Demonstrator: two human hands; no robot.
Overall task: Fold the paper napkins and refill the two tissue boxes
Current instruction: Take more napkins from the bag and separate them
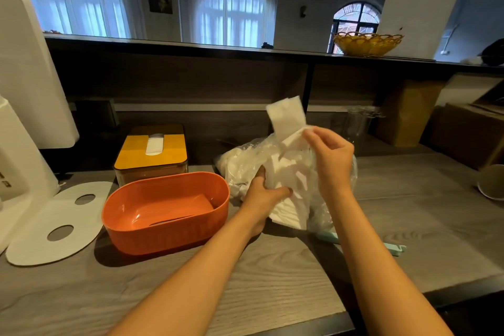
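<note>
A clear plastic bag (242, 161) full of white paper napkins lies on the grey wooden counter right of centre. My left hand (261, 194) grips the bag's lower left side, fingers curled into the plastic. My right hand (330, 155) pinches a white napkin (286, 114) and holds it up above the bag's mouth. An orange oval tissue box (166, 237) stands open and upside down to the left, its slot at the bottom, nothing in it. Behind it stands a closed box with a yellow lid (136, 155), a white tissue showing in its slot.
A white machine (24, 90) and a white flat plate with two holes (35, 237) fill the left. A pale blue clip (395, 249) lies right of the bag. A glass (357, 123), cardboard boxes (463, 131) and a round cup (491, 181) stand at the right. A yellow basket (366, 45) sits on the shelf.
</note>
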